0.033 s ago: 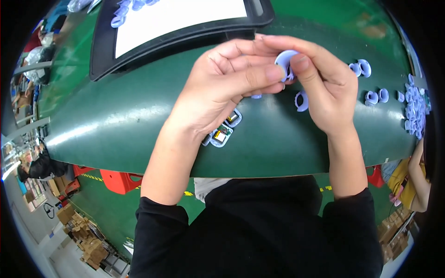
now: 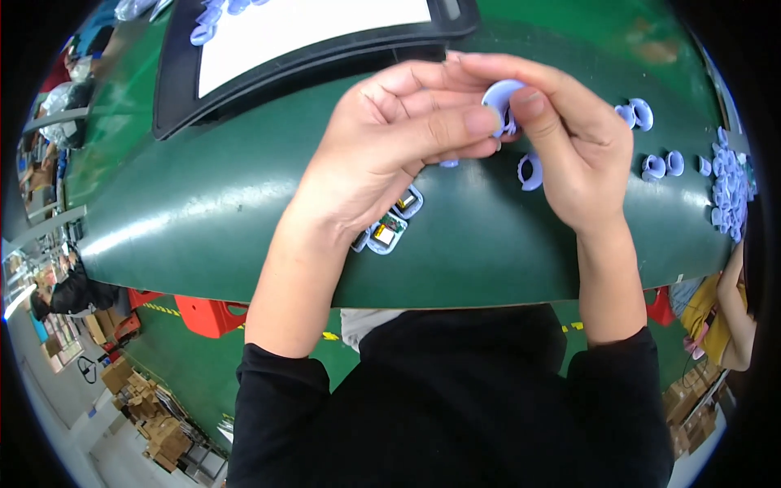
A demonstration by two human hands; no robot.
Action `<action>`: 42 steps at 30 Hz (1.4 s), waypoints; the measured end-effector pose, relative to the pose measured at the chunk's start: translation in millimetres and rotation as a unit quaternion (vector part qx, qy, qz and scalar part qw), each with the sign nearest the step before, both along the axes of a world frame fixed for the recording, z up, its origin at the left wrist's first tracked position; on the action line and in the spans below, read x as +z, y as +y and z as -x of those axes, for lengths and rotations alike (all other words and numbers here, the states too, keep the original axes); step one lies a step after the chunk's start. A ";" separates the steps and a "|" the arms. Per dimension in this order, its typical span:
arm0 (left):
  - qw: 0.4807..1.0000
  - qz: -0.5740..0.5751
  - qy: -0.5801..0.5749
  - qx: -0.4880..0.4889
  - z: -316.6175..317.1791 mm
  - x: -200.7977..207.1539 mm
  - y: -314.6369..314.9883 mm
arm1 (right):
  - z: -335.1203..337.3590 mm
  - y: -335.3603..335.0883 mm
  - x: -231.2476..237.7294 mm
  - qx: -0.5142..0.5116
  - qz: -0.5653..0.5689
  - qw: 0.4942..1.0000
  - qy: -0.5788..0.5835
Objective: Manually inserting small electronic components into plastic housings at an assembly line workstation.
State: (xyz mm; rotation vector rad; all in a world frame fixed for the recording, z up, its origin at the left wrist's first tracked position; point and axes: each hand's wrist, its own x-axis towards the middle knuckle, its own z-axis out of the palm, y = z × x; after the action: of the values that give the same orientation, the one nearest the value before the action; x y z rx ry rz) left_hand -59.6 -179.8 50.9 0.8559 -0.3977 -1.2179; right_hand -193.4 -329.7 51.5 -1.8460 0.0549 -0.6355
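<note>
A small curved lavender plastic shell [image 2: 502, 95] is pinched between my two hands over the green table. My left hand [image 2: 411, 122] is closed on its left side, thumb across the near face. From the right, my right hand [image 2: 569, 138] grips it between thumb and bent fingers. Fingers partly cover the shell, so its inner side shows only in part. A lavender ring-shaped piece [image 2: 530, 172] lies just below my right thumb. Near my left wrist rest several open lavender cases, one with a battery and green circuit board [image 2: 386, 233]; the wrist partly hides them.
A black-rimmed tray [image 2: 183, 106] with a white sheet and several lavender pieces stands at the far left. Pairs of curved lavender pieces [image 2: 674, 163] and a pile of them [image 2: 730, 187] lie on the right. Red stools [image 2: 207, 315] stand below the near edge; another person's arm [image 2: 736, 325] is at right.
Both hands have risen very slightly in the picture with the shell still between them. The grip looks much the same.
</note>
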 end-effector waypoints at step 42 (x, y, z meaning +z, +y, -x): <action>0.998 0.043 0.013 -0.042 8.8 -7.0 -7.5 | 4.1 8.6 6.9 -0.001 -0.119 0.990 0.078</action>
State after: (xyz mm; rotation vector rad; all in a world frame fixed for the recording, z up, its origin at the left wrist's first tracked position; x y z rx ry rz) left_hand -68.4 -187.3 43.9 0.7539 -0.4659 -1.2797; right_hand -197.5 -321.1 58.4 -1.6602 0.2272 -0.4627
